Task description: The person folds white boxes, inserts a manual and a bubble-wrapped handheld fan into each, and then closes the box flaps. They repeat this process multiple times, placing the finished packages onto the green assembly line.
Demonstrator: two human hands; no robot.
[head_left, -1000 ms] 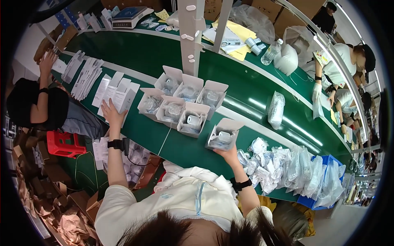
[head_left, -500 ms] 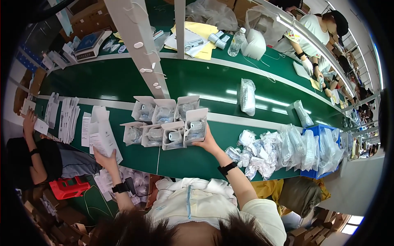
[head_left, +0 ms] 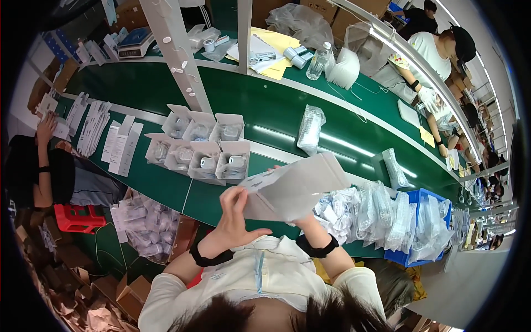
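Note:
In front of my chest is a white folding carton [head_left: 293, 188], tilted, its near side broad and plain. My right hand [head_left: 305, 221] holds it from behind and below; the carton hides most of those fingers. At the carton's left end, my left hand [head_left: 229, 218] has its fingers bent against the edge, while its thumb sticks out to the right below. Beyond, on the green bench, stand several open white boxes [head_left: 202, 163] in two rows. Each has a small white device in clear plastic inside; the device [head_left: 208, 163] in a front box shows best.
Flat white cartons [head_left: 126, 146] and stacks of paper leaflets [head_left: 94, 127] lie to the left. On the right are crumpled plastic-wrapped pieces [head_left: 337, 213], bubble-wrap bags [head_left: 373, 207] and a blue bin [head_left: 423, 193]. A co-worker [head_left: 41, 160] sits at left; another [head_left: 442, 61] works across.
My left hand has come from the flat cartons at the left to my chest, with a carton now between both hands. My right hand has left the front-right box. The view has shifted.

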